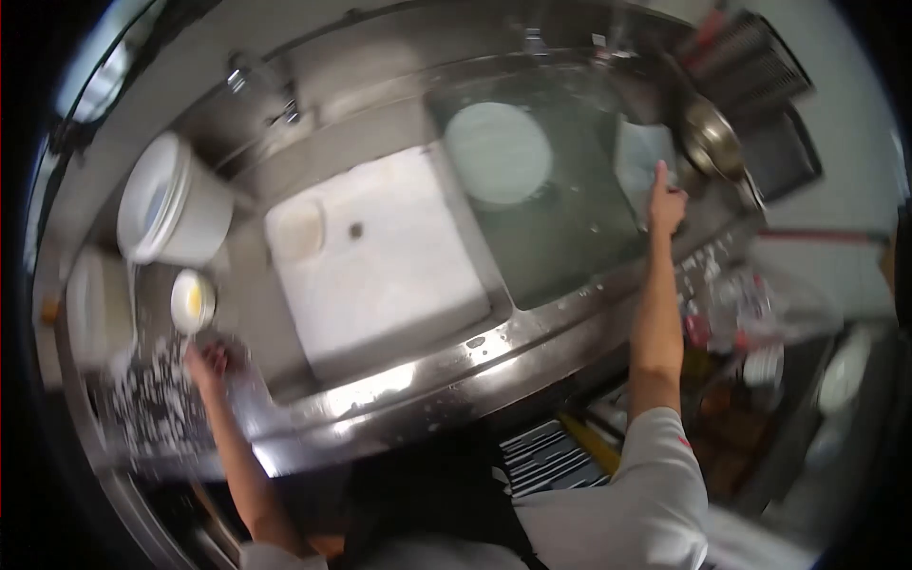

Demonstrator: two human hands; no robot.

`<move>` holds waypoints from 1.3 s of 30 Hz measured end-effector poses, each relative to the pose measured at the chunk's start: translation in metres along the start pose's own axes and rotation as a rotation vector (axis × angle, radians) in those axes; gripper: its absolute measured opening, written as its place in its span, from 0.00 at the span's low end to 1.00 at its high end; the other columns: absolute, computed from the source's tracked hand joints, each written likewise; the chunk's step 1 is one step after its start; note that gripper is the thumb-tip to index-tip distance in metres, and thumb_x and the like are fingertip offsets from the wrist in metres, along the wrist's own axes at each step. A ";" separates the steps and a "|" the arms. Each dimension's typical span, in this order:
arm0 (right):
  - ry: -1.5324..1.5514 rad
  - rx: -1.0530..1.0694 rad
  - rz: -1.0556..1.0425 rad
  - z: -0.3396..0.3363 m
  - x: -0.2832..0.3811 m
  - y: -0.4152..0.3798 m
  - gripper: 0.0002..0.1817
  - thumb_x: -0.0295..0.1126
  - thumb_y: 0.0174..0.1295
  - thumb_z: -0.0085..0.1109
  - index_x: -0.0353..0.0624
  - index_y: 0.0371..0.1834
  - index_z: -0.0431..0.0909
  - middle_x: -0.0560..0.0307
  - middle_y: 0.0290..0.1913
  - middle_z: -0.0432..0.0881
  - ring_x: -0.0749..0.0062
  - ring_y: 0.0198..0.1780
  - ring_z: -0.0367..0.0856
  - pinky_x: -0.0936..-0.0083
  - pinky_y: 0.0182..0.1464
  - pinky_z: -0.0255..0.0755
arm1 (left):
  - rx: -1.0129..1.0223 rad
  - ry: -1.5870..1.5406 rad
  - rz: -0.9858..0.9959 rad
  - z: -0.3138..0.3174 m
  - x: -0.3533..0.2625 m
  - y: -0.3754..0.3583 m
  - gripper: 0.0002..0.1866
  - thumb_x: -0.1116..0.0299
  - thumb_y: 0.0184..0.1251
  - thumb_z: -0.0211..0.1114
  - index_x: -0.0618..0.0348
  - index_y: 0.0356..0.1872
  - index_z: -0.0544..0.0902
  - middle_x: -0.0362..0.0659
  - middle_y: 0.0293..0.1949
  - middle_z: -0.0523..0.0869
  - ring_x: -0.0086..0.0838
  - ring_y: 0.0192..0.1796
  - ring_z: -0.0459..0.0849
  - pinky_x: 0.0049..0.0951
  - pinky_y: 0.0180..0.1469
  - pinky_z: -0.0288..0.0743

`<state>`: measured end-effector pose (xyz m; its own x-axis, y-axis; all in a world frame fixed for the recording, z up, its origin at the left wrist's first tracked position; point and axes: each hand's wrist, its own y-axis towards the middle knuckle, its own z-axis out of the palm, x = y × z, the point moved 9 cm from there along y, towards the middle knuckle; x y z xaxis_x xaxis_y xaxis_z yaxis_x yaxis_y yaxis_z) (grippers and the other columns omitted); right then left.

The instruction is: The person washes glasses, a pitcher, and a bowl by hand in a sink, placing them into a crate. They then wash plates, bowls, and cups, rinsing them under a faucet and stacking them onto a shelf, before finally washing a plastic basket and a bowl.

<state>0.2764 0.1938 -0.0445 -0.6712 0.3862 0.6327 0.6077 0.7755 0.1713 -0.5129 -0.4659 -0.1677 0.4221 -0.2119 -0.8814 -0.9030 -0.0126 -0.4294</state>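
My right hand (668, 204) grips a pale, translucent rectangular container (642, 157) at the right end of the water-filled basin, one finger stretched along it and the others curled. On the left, my left hand (207, 366) hovers over the wet steel counter, its fingers blurred but apart and nothing visible in them. Just beyond those fingertips stands a small white bowl (193, 301) with something yellow inside. A round white plate or lid (499, 152) lies in the greenish water of the right basin (560, 237).
A large white bucket (176, 204) stands at the back left, below a tap (285, 114). White boarding (380, 247) fills the left basin. At far right are a metal bowl (712, 141), dark trays (784, 157) and clear plastic bags (774, 299). Suds spot the left counter.
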 end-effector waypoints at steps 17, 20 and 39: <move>-0.769 0.349 -0.857 0.101 -0.042 -0.047 0.29 0.39 0.58 0.57 0.36 0.61 0.65 0.42 0.41 0.82 0.50 0.45 0.80 0.51 0.53 0.62 | -0.196 0.068 -0.293 0.298 0.193 0.072 0.52 0.40 0.53 0.64 0.80 0.63 0.57 0.60 0.59 0.73 0.46 0.59 0.75 0.40 0.60 0.69; -0.766 0.405 -0.876 0.123 -0.063 -0.039 0.25 0.36 0.58 0.56 0.35 0.57 0.68 0.41 0.41 0.82 0.48 0.46 0.79 0.52 0.54 0.64 | -0.109 0.518 -0.157 0.304 0.180 0.078 0.39 0.43 0.59 0.58 0.76 0.54 0.72 0.58 0.52 0.79 0.43 0.55 0.79 0.40 0.55 0.72; 0.276 0.819 0.006 0.136 -0.136 0.019 0.15 0.32 0.56 0.46 0.39 0.43 0.75 0.56 0.35 0.77 0.68 0.28 0.76 0.69 0.31 0.72 | 1.208 1.654 0.266 0.390 0.325 -0.100 0.12 0.66 0.62 0.55 0.63 0.35 0.83 0.51 0.41 0.84 0.44 0.48 0.81 0.44 0.41 0.74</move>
<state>0.3215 0.2236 -0.2303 -0.4776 0.3390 0.8105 0.0421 0.9303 -0.3644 -0.2543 -0.1527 -0.4878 -0.7609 -0.5965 -0.2552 -0.1281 0.5237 -0.8422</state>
